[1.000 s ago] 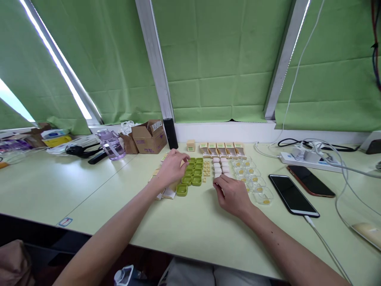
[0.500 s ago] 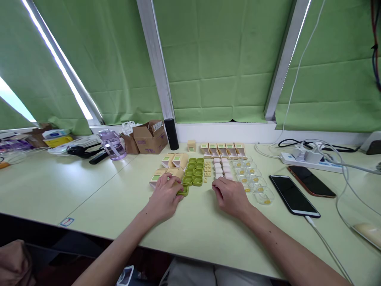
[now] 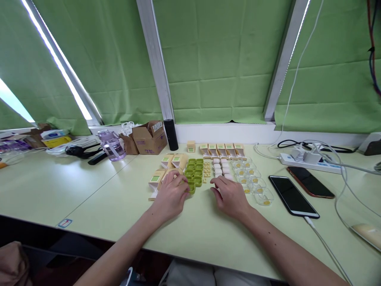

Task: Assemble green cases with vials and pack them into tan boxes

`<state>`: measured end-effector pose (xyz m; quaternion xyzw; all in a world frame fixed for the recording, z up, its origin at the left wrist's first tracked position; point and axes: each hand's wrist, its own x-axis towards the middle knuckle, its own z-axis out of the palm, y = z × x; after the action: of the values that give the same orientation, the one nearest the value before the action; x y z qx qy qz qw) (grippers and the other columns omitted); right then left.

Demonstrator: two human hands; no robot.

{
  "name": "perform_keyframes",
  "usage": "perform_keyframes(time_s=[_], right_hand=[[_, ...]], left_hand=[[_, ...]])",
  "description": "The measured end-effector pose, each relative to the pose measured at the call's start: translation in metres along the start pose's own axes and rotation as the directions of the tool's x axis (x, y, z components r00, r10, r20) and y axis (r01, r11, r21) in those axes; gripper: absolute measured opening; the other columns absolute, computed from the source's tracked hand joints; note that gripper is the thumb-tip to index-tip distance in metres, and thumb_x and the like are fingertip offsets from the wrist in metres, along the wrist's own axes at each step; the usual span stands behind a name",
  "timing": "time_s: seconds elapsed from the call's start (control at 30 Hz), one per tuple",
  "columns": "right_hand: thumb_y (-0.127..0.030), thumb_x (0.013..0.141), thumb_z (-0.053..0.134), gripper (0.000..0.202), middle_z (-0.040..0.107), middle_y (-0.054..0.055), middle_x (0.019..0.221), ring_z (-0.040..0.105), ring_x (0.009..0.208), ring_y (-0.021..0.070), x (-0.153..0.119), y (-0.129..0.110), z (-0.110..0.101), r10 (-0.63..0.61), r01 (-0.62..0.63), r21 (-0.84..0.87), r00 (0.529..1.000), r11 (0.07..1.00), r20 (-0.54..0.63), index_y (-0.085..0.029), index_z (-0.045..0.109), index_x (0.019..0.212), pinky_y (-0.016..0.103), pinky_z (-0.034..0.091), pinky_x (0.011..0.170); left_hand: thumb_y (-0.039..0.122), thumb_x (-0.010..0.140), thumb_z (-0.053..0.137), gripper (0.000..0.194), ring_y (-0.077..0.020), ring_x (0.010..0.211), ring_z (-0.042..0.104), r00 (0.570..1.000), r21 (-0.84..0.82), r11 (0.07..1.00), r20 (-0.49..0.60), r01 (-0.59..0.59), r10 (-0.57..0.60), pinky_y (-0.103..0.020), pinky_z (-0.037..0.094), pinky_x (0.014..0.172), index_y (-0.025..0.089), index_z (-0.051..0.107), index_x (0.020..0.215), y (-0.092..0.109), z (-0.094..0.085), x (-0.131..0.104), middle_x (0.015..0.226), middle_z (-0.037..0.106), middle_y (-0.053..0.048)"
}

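My left hand (image 3: 173,192) is closed on a small green square cup (image 3: 191,189) at the near end of two rows of matching green cups (image 3: 197,173). Left of the rows, partly behind that hand, stand folded beige paper boxes (image 3: 178,160) with green labels. My right hand (image 3: 229,194) hovers low over the table, thumb and fingers apart, with nothing visible in it. Just beyond its fingertips are pale pink and white blocks (image 3: 218,171). Tiny beige square pieces (image 3: 206,167) line up between the cups and the blocks. Clear plastic covers with yellow spots (image 3: 258,188) lie to the right.
More beige boxes (image 3: 222,151) stand along the back beside a single small box (image 3: 191,147). At right lie two phones (image 3: 293,196), a power strip (image 3: 311,163) and loose cables. A cardboard box (image 3: 149,139), black cylinder (image 3: 170,135) and purple bottle (image 3: 112,146) are at back left.
My left hand has shifted right with the green cup, bringing it up near the rows. My right hand has moved slightly left, and its thumb and fingers have spread apart.
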<state>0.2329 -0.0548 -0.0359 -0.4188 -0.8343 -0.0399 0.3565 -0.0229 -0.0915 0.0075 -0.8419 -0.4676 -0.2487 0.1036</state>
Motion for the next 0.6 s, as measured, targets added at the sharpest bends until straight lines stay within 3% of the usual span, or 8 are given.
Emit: perform_keyframes(time_s=[0.13,0.23,0.47,0.6], right_hand=[[-0.026,0.097,0.060,0.037,0.072,0.012,0.126,0.072,0.099,0.0247,-0.001,0.001,0.001,0.012,-0.002,0.168,0.998,0.986,-0.060,-0.023,0.054,0.134,0.035,0.054,0.072],[-0.028,0.096,0.063,0.051,0.065,0.014,0.137,0.069,0.111,0.0282,0.000,0.004,0.003,0.034,-0.006,0.289,0.995,0.957,-0.093,-0.026,0.045,0.145,0.040,0.060,0.077],[-0.024,0.098,0.060,0.043,0.067,0.013,0.126,0.069,0.096,0.0249,0.005,0.011,0.001,0.125,-0.029,0.430,0.973,0.902,-0.196,-0.027,0.051,0.139,0.044,0.063,0.082],[-0.025,0.096,0.063,0.044,0.065,0.013,0.134,0.071,0.102,0.0252,0.007,0.012,0.000,0.235,-0.086,0.542,0.949,0.836,-0.212,-0.028,0.051,0.138,0.045,0.065,0.083]], left_hand=[[0.012,0.093,0.064,0.014,-0.0330,0.117,0.050,0.991,-0.019,0.994,-0.081,-0.110,0.108,-0.056,0.052,0.100,0.022,0.073,0.089,0.019,0.001,0.024,0.108,0.070,-0.010],[0.013,0.095,0.061,0.017,-0.0340,0.122,0.050,0.976,-0.021,0.984,-0.130,-0.177,0.173,-0.057,0.052,0.101,0.022,0.075,0.091,0.030,0.006,0.043,0.109,0.070,-0.011],[0.010,0.091,0.063,0.019,-0.0333,0.126,0.049,0.946,-0.117,0.949,-0.178,-0.294,0.271,-0.056,0.054,0.102,0.024,0.075,0.093,0.036,0.016,0.073,0.111,0.071,-0.010],[0.009,0.086,0.064,0.032,-0.0334,0.127,0.050,0.929,-0.187,0.936,-0.283,-0.298,0.239,-0.059,0.052,0.106,0.024,0.070,0.113,0.029,0.019,0.077,0.123,0.071,-0.010]])
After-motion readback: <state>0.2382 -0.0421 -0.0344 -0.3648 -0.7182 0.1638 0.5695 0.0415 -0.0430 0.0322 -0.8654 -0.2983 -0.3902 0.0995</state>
